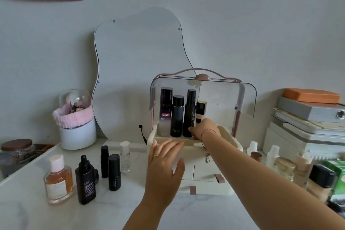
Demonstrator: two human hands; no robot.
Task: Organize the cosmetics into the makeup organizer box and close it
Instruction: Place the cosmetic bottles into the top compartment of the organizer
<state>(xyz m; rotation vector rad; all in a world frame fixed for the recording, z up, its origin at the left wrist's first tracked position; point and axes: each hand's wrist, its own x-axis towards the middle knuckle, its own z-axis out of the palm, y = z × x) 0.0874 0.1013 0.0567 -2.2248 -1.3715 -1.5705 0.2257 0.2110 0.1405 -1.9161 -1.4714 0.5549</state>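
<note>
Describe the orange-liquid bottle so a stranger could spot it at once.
Find the wavy frameless mirror against the wall, then look down to the loose bottles on the white marble counter, left of the cream makeup organizer box. The squat clear glass bottle of orange liquid stands leftmost; only it has a pale pink cap, its nearest neighbours are black.

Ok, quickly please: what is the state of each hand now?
Left hand: open, fingers spread, holding nothing.
Right hand: grips the foundation bottle inside the organizer box.

foundation bottle (201, 108) base behind right hand (204, 129)
</note>
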